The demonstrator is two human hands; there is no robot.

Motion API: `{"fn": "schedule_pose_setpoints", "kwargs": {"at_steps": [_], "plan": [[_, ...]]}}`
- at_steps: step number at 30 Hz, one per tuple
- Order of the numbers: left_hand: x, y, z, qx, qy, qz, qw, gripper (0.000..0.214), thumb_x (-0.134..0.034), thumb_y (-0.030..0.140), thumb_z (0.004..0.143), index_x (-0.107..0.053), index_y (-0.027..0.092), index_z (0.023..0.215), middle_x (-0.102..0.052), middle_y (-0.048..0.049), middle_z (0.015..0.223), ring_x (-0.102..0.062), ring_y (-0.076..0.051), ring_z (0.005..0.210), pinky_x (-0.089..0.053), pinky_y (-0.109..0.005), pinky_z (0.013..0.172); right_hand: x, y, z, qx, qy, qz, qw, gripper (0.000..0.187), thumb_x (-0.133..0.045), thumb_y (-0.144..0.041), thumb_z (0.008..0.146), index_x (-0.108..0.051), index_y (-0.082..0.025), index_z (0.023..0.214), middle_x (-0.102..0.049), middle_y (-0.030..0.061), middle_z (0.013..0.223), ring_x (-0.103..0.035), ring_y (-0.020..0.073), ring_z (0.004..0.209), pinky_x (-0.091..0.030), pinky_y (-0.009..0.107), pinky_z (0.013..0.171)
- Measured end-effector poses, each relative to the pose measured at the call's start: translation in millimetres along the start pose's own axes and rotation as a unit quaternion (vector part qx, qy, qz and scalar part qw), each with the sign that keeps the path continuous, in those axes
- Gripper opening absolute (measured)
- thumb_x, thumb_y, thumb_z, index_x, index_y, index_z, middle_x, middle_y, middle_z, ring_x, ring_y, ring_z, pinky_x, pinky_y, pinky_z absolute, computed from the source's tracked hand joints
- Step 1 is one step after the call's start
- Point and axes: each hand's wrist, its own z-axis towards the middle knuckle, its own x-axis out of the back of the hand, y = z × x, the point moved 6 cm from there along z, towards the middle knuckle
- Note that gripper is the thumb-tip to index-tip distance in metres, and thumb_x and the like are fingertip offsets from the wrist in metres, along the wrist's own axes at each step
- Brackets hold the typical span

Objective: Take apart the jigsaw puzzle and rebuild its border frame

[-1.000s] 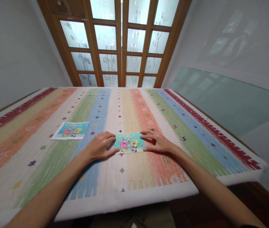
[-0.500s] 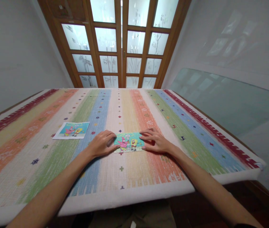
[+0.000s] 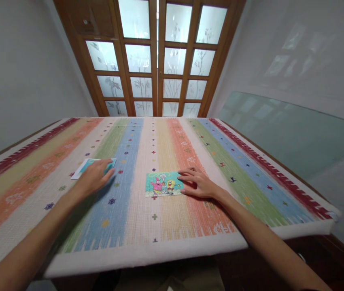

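From my head view I have a SpongeBob jigsaw puzzle [image 3: 161, 185] lying flat near the middle of the cloth-covered surface [image 3: 137, 218], across the pale and yellow stripes, its pieces joined into one rectangle. My right hand [image 3: 195, 182] is at the puzzle's right end, thumb and fingers apart, the fingertips overlapping that edge; I can't tell how firmly they press.

My left hand [image 3: 95, 173] is well away to the left, over a printed picture sheet [image 3: 82, 167] that lies on the surface. The thumb there stands apart from the fingers, and the hand hides most of the print; whether it touches the paper I can't tell.

Past the far edge I see wooden doors [image 3: 154, 87] with frosted panes, and on the right a pale green panel [image 3: 281, 117] beside the wall [image 3: 320, 56].
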Motion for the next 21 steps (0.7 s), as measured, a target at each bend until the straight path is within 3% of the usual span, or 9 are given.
{"fn": "schedule_pose_setpoints", "kwargs": {"at_steps": [2, 5, 9, 14, 21], "plan": [[-1.4, -35.2, -12.4, 0.043, -0.031, 0.023, 0.998, 0.055, -0.037, 0.051, 0.094, -0.061, 0.010, 0.120, -0.066, -0.0222, 0.130, -0.060, -0.039, 0.123, -0.046, -0.056, 0.109, 0.3, -0.8, 0.2, 0.004, 0.001, 0.002, 1.000, 0.049, -0.071, -0.050, 0.090, -0.070, -0.024, 0.131, -0.065, 0.0141, 0.137, -0.058, 0.0328, 0.121, -0.045, 0.059, 0.106], [-8.5, -68.6, -29.0, 0.045, -0.076, 0.022, 0.996, 0.062, -0.033, 0.057, 0.091, -0.064, 0.011, 0.121, -0.064, -0.0214, 0.135, -0.059, -0.039, 0.128, -0.044, -0.054, 0.112, 1.0, -1.6, 0.7, 0.006, 0.006, 0.011, 1.000, 0.050, -0.070, -0.050, 0.090, -0.069, -0.021, 0.131, -0.065, 0.0160, 0.136, -0.057, 0.0335, 0.121, -0.046, 0.059, 0.104], [-15.3, -80.5, -34.0, 0.049, -0.073, 0.019, 0.996, 0.065, -0.029, 0.058, 0.093, -0.066, 0.016, 0.127, -0.063, -0.0173, 0.140, -0.055, -0.038, 0.134, -0.042, -0.054, 0.114, 1.0, 0.5, 1.0, -0.008, 0.009, 0.034, 0.999, 0.053, -0.068, -0.051, 0.091, -0.066, -0.021, 0.135, -0.066, 0.0151, 0.136, -0.056, 0.0332, 0.124, -0.046, 0.058, 0.105], [-27.6, -44.9, -11.1, -0.001, -0.056, 0.022, 0.998, 0.059, -0.030, 0.046, 0.097, -0.065, 0.017, 0.134, -0.062, -0.0156, 0.141, -0.055, -0.033, 0.134, -0.041, -0.054, 0.114, 1.9, 3.1, 0.9, -0.019, 0.014, 0.045, 0.999, 0.052, -0.069, -0.049, 0.091, -0.066, -0.022, 0.135, -0.067, 0.0138, 0.134, -0.056, 0.0325, 0.125, -0.048, 0.056, 0.105], [-53.5, 48.9, 37.6, -0.088, -0.077, -0.006, 0.993, 0.057, -0.024, 0.039, 0.102, -0.060, 0.014, 0.138, -0.062, -0.0175, 0.139, -0.052, -0.031, 0.134, -0.040, -0.052, 0.114, 1.8, 1.5, 0.0, -0.011, 0.021, 0.033, 0.999, 0.048, -0.070, -0.045, 0.089, -0.070, -0.019, 0.129, -0.068, 0.0157, 0.133, -0.056, 0.0328, 0.124, -0.048, 0.057, 0.105]]}}
